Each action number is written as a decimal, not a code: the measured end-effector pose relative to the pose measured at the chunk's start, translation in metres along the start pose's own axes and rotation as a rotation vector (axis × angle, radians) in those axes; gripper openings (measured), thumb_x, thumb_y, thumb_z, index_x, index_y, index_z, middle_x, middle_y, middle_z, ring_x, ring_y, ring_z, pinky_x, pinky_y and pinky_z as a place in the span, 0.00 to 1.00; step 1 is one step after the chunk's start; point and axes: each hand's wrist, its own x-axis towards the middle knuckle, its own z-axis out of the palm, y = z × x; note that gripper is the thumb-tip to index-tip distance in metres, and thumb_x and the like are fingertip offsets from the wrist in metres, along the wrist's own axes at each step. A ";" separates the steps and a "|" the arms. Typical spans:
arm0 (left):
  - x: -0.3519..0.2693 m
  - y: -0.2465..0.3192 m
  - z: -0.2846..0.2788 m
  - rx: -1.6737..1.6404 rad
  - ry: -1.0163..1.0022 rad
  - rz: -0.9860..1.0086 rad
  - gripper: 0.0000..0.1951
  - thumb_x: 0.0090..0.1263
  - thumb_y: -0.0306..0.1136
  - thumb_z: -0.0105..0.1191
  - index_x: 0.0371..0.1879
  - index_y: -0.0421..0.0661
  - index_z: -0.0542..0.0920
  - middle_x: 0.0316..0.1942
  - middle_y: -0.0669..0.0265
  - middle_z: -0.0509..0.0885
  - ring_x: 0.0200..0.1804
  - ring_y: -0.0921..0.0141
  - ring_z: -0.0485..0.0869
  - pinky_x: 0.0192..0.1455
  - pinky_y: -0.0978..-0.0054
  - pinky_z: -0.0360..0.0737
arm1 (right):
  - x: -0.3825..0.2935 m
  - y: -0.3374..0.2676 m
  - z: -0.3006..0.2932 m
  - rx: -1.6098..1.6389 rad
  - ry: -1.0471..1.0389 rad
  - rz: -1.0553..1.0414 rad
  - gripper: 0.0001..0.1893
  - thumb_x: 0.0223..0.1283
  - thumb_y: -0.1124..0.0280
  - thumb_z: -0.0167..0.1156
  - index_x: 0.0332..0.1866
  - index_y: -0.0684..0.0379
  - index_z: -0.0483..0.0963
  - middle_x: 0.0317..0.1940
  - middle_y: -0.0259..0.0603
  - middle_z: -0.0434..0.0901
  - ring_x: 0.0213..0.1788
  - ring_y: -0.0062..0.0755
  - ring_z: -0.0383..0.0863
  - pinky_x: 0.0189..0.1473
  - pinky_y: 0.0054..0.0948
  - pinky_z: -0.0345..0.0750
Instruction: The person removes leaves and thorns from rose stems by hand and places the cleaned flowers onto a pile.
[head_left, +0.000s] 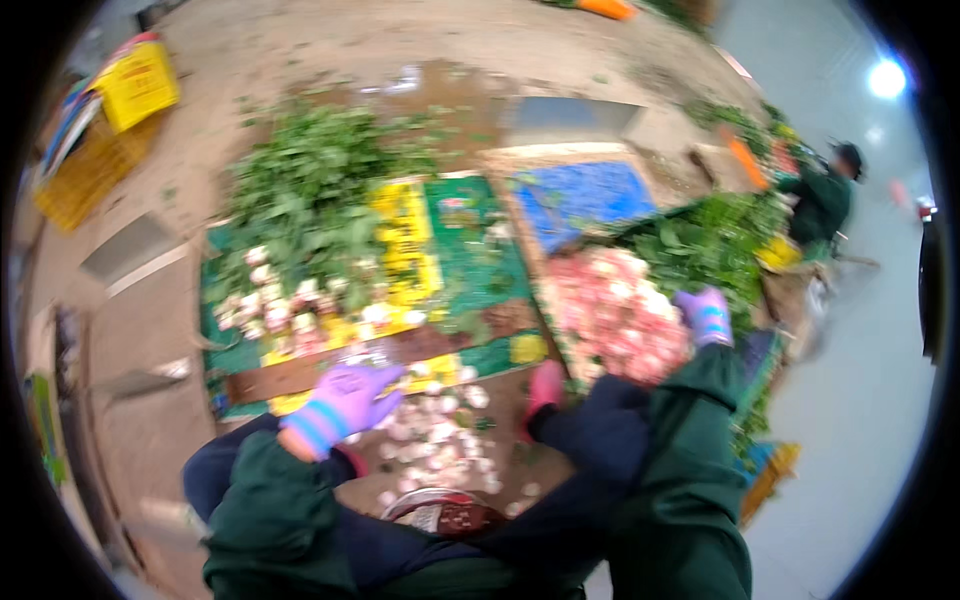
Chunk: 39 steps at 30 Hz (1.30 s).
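My left hand (349, 405), in a purple glove with blue bands, hovers over the near edge of a low work surface, fingers apart and holding nothing. Beyond it lie leafy stems with pink-white blooms (277, 307), probably roses, on a green and yellow printed sheet (480, 255). My right hand (703, 309), gloved alike, is at the right edge of a big heap of pink blooms (615, 315), where they meet green foliage (705, 232); blur hides whether its fingers grip a stem. Loose pale petals or flower heads (435, 435) lie on the ground between my legs.
A brown strip (277, 375) crosses the sheet's near edge. A blue panel (589, 199) lies behind the pink heap. Yellow crates (139, 86) stand far left, beside cardboard (142, 330). Wet ground (442, 97) lies beyond. Another person (821, 199) is at the far right, near more flowers.
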 end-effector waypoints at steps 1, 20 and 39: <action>0.003 -0.004 0.004 0.013 -0.077 -0.071 0.21 0.68 0.45 0.48 0.57 0.47 0.75 0.41 0.54 0.84 0.42 0.54 0.83 0.45 0.58 0.79 | -0.015 -0.004 -0.008 0.021 0.047 0.016 0.23 0.40 0.55 0.68 0.35 0.67 0.80 0.29 0.54 0.83 0.34 0.51 0.83 0.41 0.41 0.79; 0.106 -0.220 0.040 0.422 0.425 -0.656 0.26 0.59 0.51 0.57 0.52 0.48 0.78 0.63 0.53 0.69 0.66 0.55 0.64 0.68 0.52 0.59 | -0.159 -0.196 0.037 0.103 -0.105 -1.026 0.22 0.53 0.69 0.63 0.55 0.64 0.72 0.33 0.49 0.80 0.40 0.52 0.79 0.45 0.43 0.73; 0.045 0.002 -0.112 -1.725 -0.174 -0.465 0.24 0.77 0.49 0.42 0.56 0.37 0.72 0.43 0.59 0.83 0.42 0.67 0.84 0.38 0.75 0.83 | -0.207 -0.213 0.062 0.744 -0.898 -0.703 0.21 0.65 0.53 0.59 0.50 0.63 0.75 0.36 0.42 0.83 0.41 0.32 0.82 0.47 0.26 0.75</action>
